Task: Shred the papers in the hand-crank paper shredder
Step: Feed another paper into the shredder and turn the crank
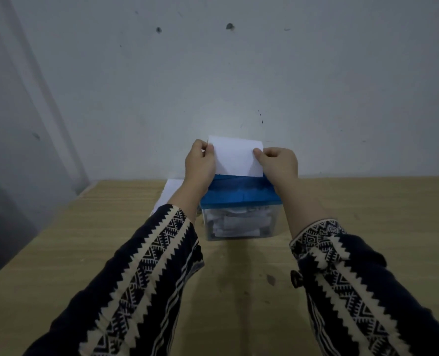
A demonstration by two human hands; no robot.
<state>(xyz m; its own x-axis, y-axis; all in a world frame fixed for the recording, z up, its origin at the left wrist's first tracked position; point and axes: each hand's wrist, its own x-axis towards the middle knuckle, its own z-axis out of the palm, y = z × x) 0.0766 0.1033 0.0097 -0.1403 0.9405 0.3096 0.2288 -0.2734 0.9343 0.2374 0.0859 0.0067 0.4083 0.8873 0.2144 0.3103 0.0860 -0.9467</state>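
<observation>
Navy-and-cream sleeves (149, 265) are noted nearest, both forearms stretched forward over a pale wood table (59, 253). Shredder (239, 194) is set mid-table, with a clear bin (239, 224) below and a blue lid (241, 190) above. White shreds are seen through the bin wall, filling a good part of it, so some paper is judged already done.

Above the lid, one white sheet (235, 155) is held upright, its lower edge at the slot; whether it has entered cannot be told. Left hand (200, 163) is clamped on the sheet's left edge, fingers curled round it. Right hand (280, 163) is pinched on the right edge, thumb on the near face. No crank is seen, and both hands are taken up with the sheet, so cranking is judged not yet begun.

Stack (170, 191) of white paper is noted just left of the shredder, partly hidden by the left arm. Left to do, as judged: this sheet, then the stack. Grey wall (213, 73), pocked with small holes, is noted behind.
</observation>
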